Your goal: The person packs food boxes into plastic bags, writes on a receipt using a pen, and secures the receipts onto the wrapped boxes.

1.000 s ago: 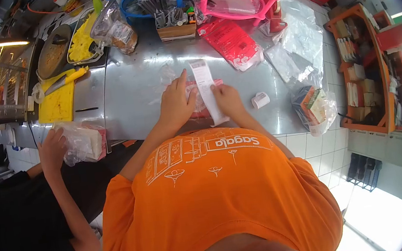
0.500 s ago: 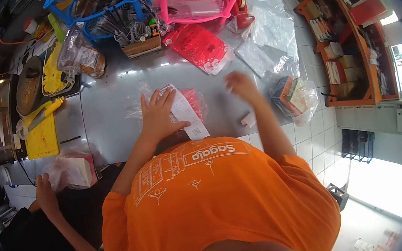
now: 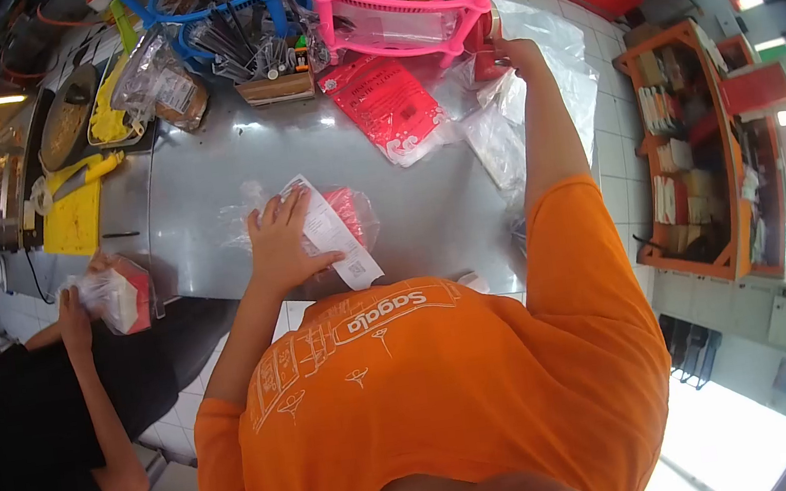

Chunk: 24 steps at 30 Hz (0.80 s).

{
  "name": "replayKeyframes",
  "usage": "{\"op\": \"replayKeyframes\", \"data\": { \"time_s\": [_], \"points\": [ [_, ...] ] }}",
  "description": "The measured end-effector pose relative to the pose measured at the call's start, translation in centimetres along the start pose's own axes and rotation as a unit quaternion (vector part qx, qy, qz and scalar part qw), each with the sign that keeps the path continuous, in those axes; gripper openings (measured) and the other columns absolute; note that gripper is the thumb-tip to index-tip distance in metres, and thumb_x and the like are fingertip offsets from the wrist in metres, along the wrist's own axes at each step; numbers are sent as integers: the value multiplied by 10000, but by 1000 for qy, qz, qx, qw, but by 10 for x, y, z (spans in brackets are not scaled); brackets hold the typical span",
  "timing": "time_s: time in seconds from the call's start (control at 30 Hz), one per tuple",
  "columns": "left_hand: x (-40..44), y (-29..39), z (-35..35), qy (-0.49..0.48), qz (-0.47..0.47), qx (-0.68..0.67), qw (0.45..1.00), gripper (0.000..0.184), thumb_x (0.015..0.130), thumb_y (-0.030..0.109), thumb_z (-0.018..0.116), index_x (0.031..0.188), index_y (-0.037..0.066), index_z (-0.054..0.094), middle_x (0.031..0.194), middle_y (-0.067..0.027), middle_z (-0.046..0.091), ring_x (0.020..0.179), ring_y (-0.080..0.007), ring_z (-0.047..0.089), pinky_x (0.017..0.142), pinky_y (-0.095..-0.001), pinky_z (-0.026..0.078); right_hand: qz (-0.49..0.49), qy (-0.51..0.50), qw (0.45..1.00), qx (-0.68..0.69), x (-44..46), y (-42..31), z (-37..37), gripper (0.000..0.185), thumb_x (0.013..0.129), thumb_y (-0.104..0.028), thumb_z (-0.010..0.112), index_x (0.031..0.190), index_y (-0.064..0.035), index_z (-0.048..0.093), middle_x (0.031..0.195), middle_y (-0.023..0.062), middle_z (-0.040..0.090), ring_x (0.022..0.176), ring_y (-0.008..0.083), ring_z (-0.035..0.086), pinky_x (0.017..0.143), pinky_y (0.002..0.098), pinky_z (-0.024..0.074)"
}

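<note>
My left hand (image 3: 281, 246) lies with fingers spread on a printed paper receipt (image 3: 324, 229), pressing it against a clear plastic bag (image 3: 364, 208) with something red inside. The bag rests on the metal table near my orange shirt. My right hand (image 3: 521, 57) is stretched far forward to the right, its fingers bent at a red item (image 3: 484, 46) beside the pink rack. What the fingertips pinch there, if anything, is too small to make out. Between the two hands lies a red printed plastic packet (image 3: 386, 107).
A pink rack (image 3: 406, 30) and a blue rack (image 3: 278, 9) stand at the table's back. Clear plastic bags (image 3: 495, 140) lie at the right. On the left, a co-worker's hand (image 3: 75, 322) holds a bagged red-and-white box (image 3: 129, 295). A yellow cutting board (image 3: 73, 221) lies further left.
My right hand has moved forward and away from me to the red item by the pink rack. My left hand stays on the receipt. The co-worker's bagged box has turned and moved.
</note>
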<state>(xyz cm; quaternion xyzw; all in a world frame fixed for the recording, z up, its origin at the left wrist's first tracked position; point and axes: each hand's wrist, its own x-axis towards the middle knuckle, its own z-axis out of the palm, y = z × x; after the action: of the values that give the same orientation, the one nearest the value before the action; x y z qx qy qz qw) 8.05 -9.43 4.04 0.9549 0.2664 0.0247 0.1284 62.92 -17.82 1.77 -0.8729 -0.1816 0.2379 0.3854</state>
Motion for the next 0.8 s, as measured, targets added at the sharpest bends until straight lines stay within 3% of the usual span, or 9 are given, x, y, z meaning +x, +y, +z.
{"op": "replayKeyframes", "data": {
  "time_s": [0.13,0.23,0.3,0.4,0.47,0.6,0.7,0.73,0.8],
  "points": [
    [-11,14,4,13,-54,11,998,1109,498,644,765,1391,92,407,1411,-111,437,1283,-358,379,1033,-592,220,40,-9,989,141,18,8,-4,388,823,-398,652,832,-14,703,745,97,669,598,173,566,530,318,426],
    [-12,20,8,34,-71,9,997,1101,499,653,759,1377,79,423,1402,-113,448,1282,-358,377,1032,-601,215,-9,52,993,107,-50,-7,-12,401,840,-444,641,903,-52,695,748,20,619,511,118,447,438,279,349],
    [-11,21,10,41,-80,10,996,1102,496,652,760,1376,79,425,1403,-112,447,1283,-358,374,1039,-598,210,-3,49,998,-37,-76,20,-14,397,840,-427,647,965,-53,690,821,53,660,515,121,477,437,271,359],
    [-12,22,10,39,-85,2,996,1093,498,644,767,1371,77,436,1410,-123,423,1298,-355,352,1051,-594,198,3,109,994,28,-97,69,11,384,832,-397,655,846,-16,701,678,49,655,571,161,545,503,323,416],
    [-13,21,14,56,-85,2,995,1088,499,642,770,1368,74,444,1377,-131,424,1290,-351,349,1057,-591,195,35,103,990,93,-96,86,20,345,824,-367,675,828,-22,700,659,44,633,549,153,513,476,327,397],
    [-17,23,9,61,-92,-25,994,1090,496,647,773,1363,70,453,1289,-137,426,1256,-342,356,1062,-594,191,165,-4,956,241,-81,82,38,262,835,-290,706,902,-45,644,678,-15,528,447,64,306,377,233,242],
    [-19,21,11,74,-78,-9,994,1104,490,659,769,1368,72,446,1237,-131,437,1220,-340,374,1060,-597,196,187,-29,969,158,-71,86,57,257,834,-279,704,917,-48,628,698,-15,518,446,58,310,376,229,235],
    [-20,21,11,63,-83,-6,994,1139,489,663,767,1394,76,403,1267,-134,438,1242,-337,367,1060,-600,197,193,-25,960,201,-86,74,58,247,838,-280,691,929,-57,636,728,-5,536,445,60,324,370,240,240],
    [-22,19,14,71,-85,-4,994,1162,488,665,767,1412,82,369,1277,-140,452,1258,-333,368,1064,-599,193,81,-6,975,207,-129,39,66,216,857,-264,665,948,-69,641,735,-4,543,456,54,344,374,241,252]
  ]
}}
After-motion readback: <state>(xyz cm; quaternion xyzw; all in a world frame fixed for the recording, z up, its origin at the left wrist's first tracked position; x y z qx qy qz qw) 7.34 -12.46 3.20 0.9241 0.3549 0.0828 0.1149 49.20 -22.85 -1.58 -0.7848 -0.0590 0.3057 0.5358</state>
